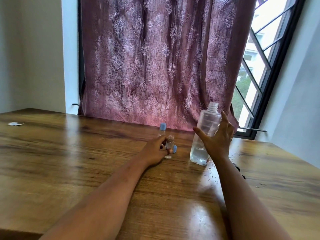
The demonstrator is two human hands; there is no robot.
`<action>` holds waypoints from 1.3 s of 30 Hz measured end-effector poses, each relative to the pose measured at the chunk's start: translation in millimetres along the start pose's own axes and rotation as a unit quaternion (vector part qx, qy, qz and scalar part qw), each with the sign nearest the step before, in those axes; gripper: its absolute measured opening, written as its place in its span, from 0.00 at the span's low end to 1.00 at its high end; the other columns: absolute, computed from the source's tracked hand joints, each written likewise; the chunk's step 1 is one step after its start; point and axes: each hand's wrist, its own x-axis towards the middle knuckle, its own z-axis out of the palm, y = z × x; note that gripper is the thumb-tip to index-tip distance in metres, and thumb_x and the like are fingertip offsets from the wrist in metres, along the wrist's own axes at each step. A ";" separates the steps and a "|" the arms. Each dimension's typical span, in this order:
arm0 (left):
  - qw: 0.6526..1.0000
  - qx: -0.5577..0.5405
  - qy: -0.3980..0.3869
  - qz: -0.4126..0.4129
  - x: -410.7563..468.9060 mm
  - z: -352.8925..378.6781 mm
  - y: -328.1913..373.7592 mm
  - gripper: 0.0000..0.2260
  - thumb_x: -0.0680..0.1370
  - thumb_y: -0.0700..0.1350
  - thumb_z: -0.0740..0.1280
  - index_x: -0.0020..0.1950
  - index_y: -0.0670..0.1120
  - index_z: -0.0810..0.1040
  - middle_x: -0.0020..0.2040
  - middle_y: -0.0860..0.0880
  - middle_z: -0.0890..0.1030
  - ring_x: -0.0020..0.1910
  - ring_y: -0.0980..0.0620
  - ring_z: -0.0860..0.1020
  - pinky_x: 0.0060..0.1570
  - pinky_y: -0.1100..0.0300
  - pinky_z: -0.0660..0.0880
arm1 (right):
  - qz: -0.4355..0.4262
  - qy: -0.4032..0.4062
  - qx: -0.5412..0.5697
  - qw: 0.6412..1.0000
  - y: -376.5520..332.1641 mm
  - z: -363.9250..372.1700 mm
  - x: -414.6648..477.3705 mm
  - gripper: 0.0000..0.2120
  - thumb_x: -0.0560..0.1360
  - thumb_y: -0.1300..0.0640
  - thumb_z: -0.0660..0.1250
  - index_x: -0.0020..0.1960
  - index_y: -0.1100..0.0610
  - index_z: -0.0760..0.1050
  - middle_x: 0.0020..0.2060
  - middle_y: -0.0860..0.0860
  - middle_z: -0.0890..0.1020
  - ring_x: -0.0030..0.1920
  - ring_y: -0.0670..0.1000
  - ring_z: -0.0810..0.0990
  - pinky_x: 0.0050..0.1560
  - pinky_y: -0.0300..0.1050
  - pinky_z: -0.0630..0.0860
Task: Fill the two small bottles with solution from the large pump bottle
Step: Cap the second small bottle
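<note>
The large clear bottle [206,129] stands on the wooden table [86,153] with its pump off, its neck open and liquid in its lower part. My right hand [218,137] is spread over its near side, thumb and fingers apart and not wrapped round it. My left hand [155,151] grips a small uncapped clear bottle [169,142] resting on the table to the left of the large one. Just behind it stands a second small bottle [162,129] with a blue cap on. A loose blue cap [175,149] lies beside my left fingers.
A small white bit [167,157] lies in front of the held bottle. A dark object [239,170] shows partly behind my right forearm. A paper scrap [15,124] lies far left. A purple curtain [155,58] and a barred window [259,66] close the table's far edge.
</note>
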 end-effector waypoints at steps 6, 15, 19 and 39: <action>1.000 0.005 -0.002 -0.004 -2.0 -0.7 0.6 0.18 0.75 0.47 0.68 0.64 0.48 0.72 0.58 0.48 0.78 0.53 0.51 0.76 0.56 0.57 0.73 | 0.033 0.028 0.005 0.999 -2.0 -2.4 -1.8 0.42 0.69 0.54 0.72 0.76 0.55 0.51 0.71 0.59 0.63 0.71 0.60 0.63 0.66 0.59 0.64; 0.999 0.031 0.038 -0.009 1.1 -0.6 -4.1 0.14 0.75 0.45 0.68 0.60 0.51 0.72 0.57 0.49 0.79 0.53 0.50 0.77 0.57 0.54 0.73 | -0.230 0.060 -0.136 0.962 -40.9 23.7 -25.6 0.18 0.71 0.61 0.62 0.61 0.56 0.70 0.53 0.55 0.78 0.52 0.58 0.77 0.47 0.51 0.75; 0.996 0.059 0.060 -0.024 2.9 -4.6 -6.9 0.11 0.75 0.45 0.67 0.57 0.47 0.72 0.56 0.47 0.79 0.52 0.48 0.77 0.52 0.55 0.73 | -0.184 -0.182 -0.142 0.955 -35.9 50.8 -40.6 0.19 0.73 0.60 0.56 0.63 0.56 0.70 0.56 0.55 0.77 0.53 0.58 0.78 0.48 0.48 0.75; 1.000 0.003 0.015 -0.004 2.9 -2.0 -2.4 0.13 0.74 0.45 0.69 0.58 0.48 0.74 0.55 0.48 0.79 0.50 0.53 0.76 0.53 0.58 0.73 | -0.068 -0.141 0.010 0.988 -31.2 43.4 -19.7 0.14 0.77 0.60 0.63 0.62 0.57 0.75 0.52 0.52 0.71 0.52 0.51 0.74 0.56 0.39 0.71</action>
